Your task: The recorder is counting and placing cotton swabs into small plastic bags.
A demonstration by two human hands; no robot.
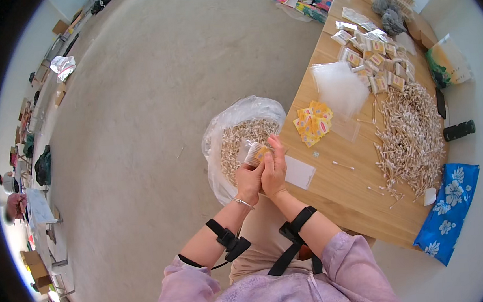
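Note:
Between my two hands is a small clear pack of cotton swabs (256,154) with white tips in a row and a yellow patch on its side. My left hand (248,181) is closed around the pack's lower end. Pressed against its right side, my right hand (274,166) grips it with the fingertips pointing up and away. The hands touch each other at the heels, and part of the pack is hidden by them. Just beneath lies a large clear plastic bag (214,147) full of loose cotton swabs (235,142).
On the wooden table (347,191) at right are yellow cards (313,124), flat clear bags (341,89), a white card (300,172), filled packs (376,61) and a heap of loose swabs (410,137). A blue flowered bag (449,208) hangs at the table's near right corner.

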